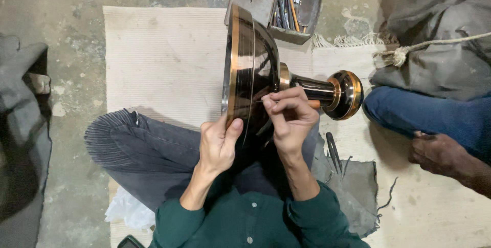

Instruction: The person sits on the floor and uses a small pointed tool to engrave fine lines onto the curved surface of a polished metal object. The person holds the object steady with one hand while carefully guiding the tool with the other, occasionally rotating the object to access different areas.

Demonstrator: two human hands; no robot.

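A: Bowl (pixel 250 69), centre of frame. Dark polished metal, copper bands, on a stem with a round foot (pixel 347 94) pointing right. Lies tipped on its side across the person's lap.

B: Hands?

A: Left hand (pixel 217 143) grips the bowl's lower rim, thumb over the edge. Right hand (pixel 290 117) is clenched around a thin tool, its tip pressed against the bowl's outer wall just beside the stem.

B: What tool?

A: Cannot tell; only a short orange bit shows past the fingers.

B: Surroundings?

A: Pale woven mat (pixel 163 59) on the concrete floor, upper left to centre. Open metal box (pixel 279 5) at top centre, with tools in it. Small dark tool (pixel 333 151) lies on grey cloth, right of the forearm. Another person's hand (pixel 434 153) rests at right edge, well apart.
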